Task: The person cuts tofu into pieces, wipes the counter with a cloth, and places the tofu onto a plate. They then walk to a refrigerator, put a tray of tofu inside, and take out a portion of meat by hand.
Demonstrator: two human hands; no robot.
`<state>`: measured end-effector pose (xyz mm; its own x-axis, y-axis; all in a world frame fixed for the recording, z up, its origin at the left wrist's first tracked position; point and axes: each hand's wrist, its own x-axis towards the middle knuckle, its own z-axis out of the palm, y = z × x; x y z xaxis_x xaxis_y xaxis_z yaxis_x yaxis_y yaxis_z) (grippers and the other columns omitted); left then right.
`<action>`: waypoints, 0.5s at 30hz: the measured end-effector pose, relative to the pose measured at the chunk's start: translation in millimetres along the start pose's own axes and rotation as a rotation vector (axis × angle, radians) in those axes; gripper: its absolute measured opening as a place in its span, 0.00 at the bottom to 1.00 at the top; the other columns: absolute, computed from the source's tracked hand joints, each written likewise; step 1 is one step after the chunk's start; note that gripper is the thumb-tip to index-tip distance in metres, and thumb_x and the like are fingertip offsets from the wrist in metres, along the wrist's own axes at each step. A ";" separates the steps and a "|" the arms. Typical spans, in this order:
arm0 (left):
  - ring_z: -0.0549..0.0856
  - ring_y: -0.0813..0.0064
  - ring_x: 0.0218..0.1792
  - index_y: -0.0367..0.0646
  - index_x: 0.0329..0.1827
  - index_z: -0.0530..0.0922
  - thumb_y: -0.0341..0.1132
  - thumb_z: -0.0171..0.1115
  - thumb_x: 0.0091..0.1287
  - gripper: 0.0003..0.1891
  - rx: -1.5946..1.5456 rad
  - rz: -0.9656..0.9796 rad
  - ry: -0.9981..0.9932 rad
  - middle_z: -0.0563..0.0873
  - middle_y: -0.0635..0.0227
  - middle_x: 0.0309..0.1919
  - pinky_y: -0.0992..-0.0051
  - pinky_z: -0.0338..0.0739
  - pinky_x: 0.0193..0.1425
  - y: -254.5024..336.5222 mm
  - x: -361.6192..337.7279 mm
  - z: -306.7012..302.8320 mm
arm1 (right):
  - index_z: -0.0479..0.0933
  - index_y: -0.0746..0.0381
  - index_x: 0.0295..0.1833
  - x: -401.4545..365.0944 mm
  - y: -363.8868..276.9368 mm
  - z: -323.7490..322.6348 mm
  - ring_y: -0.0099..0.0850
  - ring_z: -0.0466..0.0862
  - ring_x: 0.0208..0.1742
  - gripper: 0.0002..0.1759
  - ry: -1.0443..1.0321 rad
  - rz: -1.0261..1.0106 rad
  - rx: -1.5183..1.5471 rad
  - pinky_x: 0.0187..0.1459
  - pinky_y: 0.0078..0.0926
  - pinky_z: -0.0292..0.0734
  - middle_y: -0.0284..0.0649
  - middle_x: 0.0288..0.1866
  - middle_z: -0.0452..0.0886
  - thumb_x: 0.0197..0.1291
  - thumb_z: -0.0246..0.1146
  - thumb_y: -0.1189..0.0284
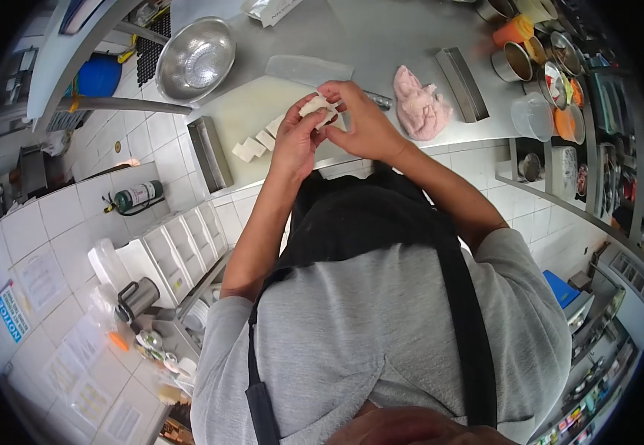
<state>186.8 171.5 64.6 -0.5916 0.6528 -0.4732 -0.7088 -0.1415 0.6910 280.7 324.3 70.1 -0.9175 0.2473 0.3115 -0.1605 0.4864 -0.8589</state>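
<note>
Fingers of both hands close on one pale white lump [317, 108], held just above the far part of the white cutting board [244, 111]. The left hand [296, 142] grips the lump's left side, thumb and fingertips curled in around it. The right hand [368, 126] pinches it from the right, with the forefinger arched over the top. Whether the lump touches the board cannot be told.

At the far left, a blue bucket [99, 75] sits under the counter's edge, and a green cylinder [137, 196] lies on the tiled floor nearer the person. A round steel bowl [196, 58] stands on the steel counter [381, 37], at the far left of the board. A narrow steel tray [210, 153] lies along the board's left edge. Just right of it, two white blocks [250, 149] rest on the board, close beside the left wrist. A clear plastic sheet [308, 69] lies on the counter beyond the hands.

Right of the right hand, a crumpled pink cloth [420, 109] sits on the counter, near but apart from the board. A second steel tray [461, 84] lies just right of the cloth. Further right stand a metal pot [515, 61], an orange cup [514, 30] and a clear tub [533, 116].
</note>
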 end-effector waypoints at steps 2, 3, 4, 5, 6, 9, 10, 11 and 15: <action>0.89 0.75 0.54 0.42 0.76 0.75 0.28 0.69 0.75 0.26 0.107 0.013 0.000 0.87 0.67 0.59 0.73 0.84 0.58 -7.3 1.7 16.5 | 0.74 0.55 0.75 1.0 -2.3 -34.4 0.43 0.85 0.57 0.35 -0.076 0.113 0.094 0.55 0.38 0.85 0.46 0.60 0.79 0.61 0.76 0.70; 0.89 0.76 0.54 0.42 0.75 0.76 0.27 0.69 0.75 0.26 0.203 0.025 -0.011 0.88 0.67 0.58 0.73 0.84 0.59 -10.2 3.4 27.0 | 0.74 0.55 0.75 -0.4 0.9 -51.5 0.43 0.85 0.57 0.35 -0.070 0.115 0.101 0.55 0.38 0.85 0.46 0.60 0.79 0.61 0.76 0.70; 0.89 0.76 0.54 0.42 0.75 0.76 0.27 0.69 0.75 0.26 0.211 0.020 -0.010 0.88 0.67 0.58 0.73 0.84 0.59 -13.8 6.6 38.4 | 0.73 0.55 0.76 -2.2 5.7 -68.4 0.39 0.83 0.59 0.35 -0.214 0.158 0.108 0.56 0.36 0.85 0.44 0.63 0.79 0.63 0.75 0.72; 0.88 0.76 0.55 0.41 0.74 0.77 0.27 0.69 0.74 0.25 0.234 0.014 -0.056 0.88 0.68 0.59 0.72 0.84 0.60 -17.0 10.1 49.9 | 0.73 0.54 0.77 -5.8 11.6 -82.9 0.35 0.82 0.60 0.35 -0.359 0.201 0.116 0.57 0.34 0.84 0.42 0.65 0.78 0.65 0.74 0.75; 0.88 0.77 0.55 0.41 0.74 0.78 0.27 0.70 0.74 0.25 0.257 0.010 -0.102 0.88 0.68 0.59 0.72 0.84 0.60 -20.7 13.4 61.8 | 0.73 0.54 0.77 -10.2 18.4 -95.2 0.35 0.82 0.60 0.35 -0.354 0.203 0.123 0.57 0.34 0.84 0.42 0.65 0.78 0.65 0.74 0.75; 0.87 0.72 0.62 0.40 0.74 0.79 0.26 0.68 0.75 0.24 0.305 -0.041 -0.117 0.88 0.65 0.62 0.65 0.82 0.67 -32.8 24.5 95.0 | 0.76 0.56 0.72 -21.7 39.7 -128.9 0.34 0.83 0.61 0.29 -0.347 0.292 0.150 0.56 0.31 0.85 0.41 0.66 0.79 0.68 0.73 0.75; 0.87 0.72 0.62 0.40 0.74 0.79 0.26 0.68 0.75 0.24 0.316 -0.047 -0.121 0.88 0.65 0.62 0.65 0.82 0.67 -37.9 29.5 104.5 | 0.76 0.57 0.71 -27.6 48.6 -138.2 0.34 0.83 0.60 0.27 -0.313 0.294 0.206 0.56 0.32 0.85 0.41 0.66 0.79 0.68 0.72 0.75; 0.87 0.72 0.62 0.40 0.75 0.79 0.27 0.68 0.75 0.24 0.319 -0.064 -0.126 0.88 0.65 0.62 0.65 0.82 0.68 -44.0 34.8 113.2 | 0.76 0.58 0.69 -33.2 55.5 -147.3 0.34 0.84 0.59 0.25 -0.278 0.297 0.261 0.57 0.33 0.85 0.41 0.65 0.80 0.68 0.71 0.75; 0.86 0.72 0.62 0.41 0.76 0.78 0.27 0.68 0.76 0.25 0.383 -0.123 -0.185 0.88 0.65 0.63 0.63 0.82 0.68 -58.2 53.6 147.6 | 0.77 0.59 0.66 -47.8 63.3 -181.9 0.35 0.85 0.57 0.22 -0.195 0.360 0.265 0.58 0.36 0.85 0.41 0.64 0.81 0.67 0.69 0.76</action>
<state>253.0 324.5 79.7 -0.4079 0.7748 -0.4830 -0.5554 0.2094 0.8048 380.6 495.7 74.8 -0.9788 0.1866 -0.0848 0.1159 0.1628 -0.9798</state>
